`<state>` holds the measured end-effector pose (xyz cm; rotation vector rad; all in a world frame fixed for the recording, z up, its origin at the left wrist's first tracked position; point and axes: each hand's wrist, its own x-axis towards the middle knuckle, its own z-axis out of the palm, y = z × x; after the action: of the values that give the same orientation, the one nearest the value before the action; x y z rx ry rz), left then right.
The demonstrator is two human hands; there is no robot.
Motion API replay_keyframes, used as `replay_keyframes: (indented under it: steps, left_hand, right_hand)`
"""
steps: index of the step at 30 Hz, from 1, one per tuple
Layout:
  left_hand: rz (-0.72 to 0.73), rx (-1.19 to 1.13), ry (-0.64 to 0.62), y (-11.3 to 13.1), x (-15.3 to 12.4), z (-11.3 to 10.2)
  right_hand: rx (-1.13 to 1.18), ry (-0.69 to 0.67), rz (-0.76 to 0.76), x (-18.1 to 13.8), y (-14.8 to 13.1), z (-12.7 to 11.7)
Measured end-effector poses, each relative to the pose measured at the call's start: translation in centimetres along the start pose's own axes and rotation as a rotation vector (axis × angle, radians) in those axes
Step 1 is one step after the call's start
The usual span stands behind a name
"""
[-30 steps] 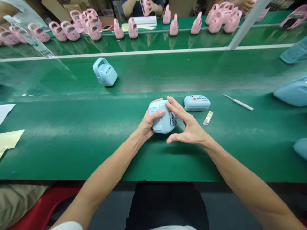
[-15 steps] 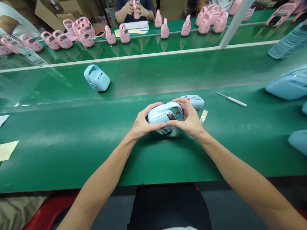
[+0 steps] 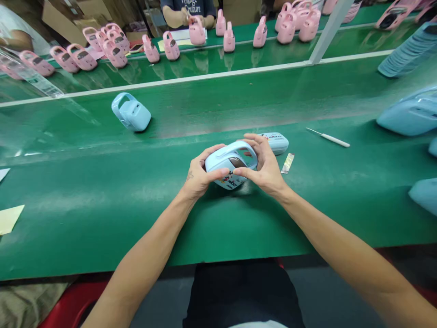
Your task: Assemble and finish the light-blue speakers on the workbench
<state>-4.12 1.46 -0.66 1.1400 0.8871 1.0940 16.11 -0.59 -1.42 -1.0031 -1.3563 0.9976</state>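
Observation:
A light blue plastic device (image 3: 220, 159) with a loop handle, a dark panel and a cartoon print is held low over the green bench. My left hand (image 3: 198, 176) is closed around its left side, thumb on the printed face. My right hand (image 3: 269, 171) grips the handle side, with its thumb near the dark panel and some fingers raised behind the loop. Just behind my right hand lies a second light blue printed piece (image 3: 278, 143), partly hidden by the fingers. A small pale strip (image 3: 287, 163) rests beside it.
A thin white-handled tool (image 3: 334, 140) lies to the right. Another blue device (image 3: 135, 115) stands at the back left. More blue parts (image 3: 411, 114) line the right edge. Beyond the divider, pink devices (image 3: 229, 37) stand near a co-worker (image 3: 187, 13). Yellow paper (image 3: 10, 219) lies at left.
The blue device in my hands has tilted, so more of its printed face shows. My right fingers have lifted slightly. Across the bench, the co-worker has lowered a pink device to the far ledge.

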Motion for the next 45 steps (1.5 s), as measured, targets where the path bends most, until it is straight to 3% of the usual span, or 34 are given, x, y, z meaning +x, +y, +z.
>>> replay_keyframes:
  steps: [3,5,7,13,16,21,30,33,37,41,43,45]
  left_hand:
    - [-0.002,-0.218,0.024,-1.0,0.7,-0.8]
    - [0.002,-0.243,-0.002,-1.3,1.2,-1.7]
    - [0.027,-0.168,-0.053,-1.3,1.8,-2.8]
    - [-0.003,0.22,-0.187,-0.6,2.6,-4.6]
    - [0.019,0.355,-0.199,-0.3,2.3,-4.3]
    - [0.057,0.485,-0.096,-0.1,2.1,-3.7]
    - [0.021,0.393,-0.05,-0.6,2.1,-3.5]
    - [0.04,0.367,-0.091,-0.1,1.8,-3.7]
    - [0.251,0.534,-0.243,2.7,1.1,-3.3]
    - [0.301,0.84,-0.373,5.5,0.3,-1.7]
    - [0.284,0.929,-0.385,6.0,0.2,-1.0]
    - [0.275,0.958,-0.342,5.7,0.1,-0.8]
  right_hand:
    - [0.123,-0.055,0.103,0.1,0.9,0.2]
    - [0.186,-0.135,0.194,0.2,1.5,0.4]
    - [0.195,-0.167,0.215,0.2,1.8,0.5]
    - [-0.081,-0.134,0.04,0.3,1.7,-0.1]
    - [-0.079,-0.199,0.043,0.3,1.9,-0.3]
    - [-0.076,-0.191,0.037,0.5,2.3,-0.3]
    - [-0.111,-0.142,-0.015,0.5,1.8,0.3]
    - [-0.153,-0.117,-0.096,0.4,0.4,-0.3]
    - [-0.341,-0.125,-0.211,0.1,-2.2,-0.9]
    - [-0.487,-0.291,-0.277,0.3,-4.2,-1.1]
    - [-0.464,-0.393,-0.3,0.8,-5.0,-2.4]
    - [-0.477,-0.369,-0.257,1.5,-5.5,-4.7]
